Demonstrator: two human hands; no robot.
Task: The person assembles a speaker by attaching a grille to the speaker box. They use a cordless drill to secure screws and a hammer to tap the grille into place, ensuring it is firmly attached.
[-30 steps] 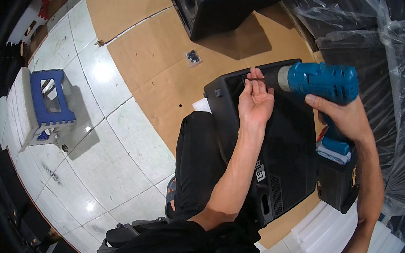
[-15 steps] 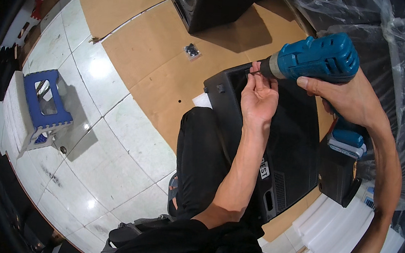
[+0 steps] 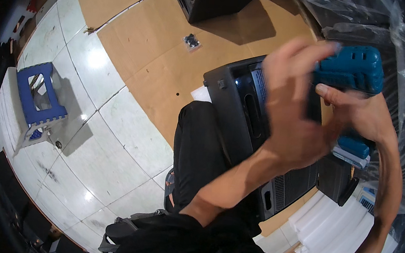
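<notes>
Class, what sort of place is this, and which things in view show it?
Probably a workshop for audio equipment: the right hand grips a teal power drill, a black speaker rests on cardboard sheeting, and a small bag of dark parts lies nearby.

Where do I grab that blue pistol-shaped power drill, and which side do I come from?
Hold the blue power drill by its handle, probably from the right, where the right hand covers it. The handle sits between the thick body above and the blue-and-grey battery below, so it should be easy to wrap around. The blurred left hand hides the front.
</notes>
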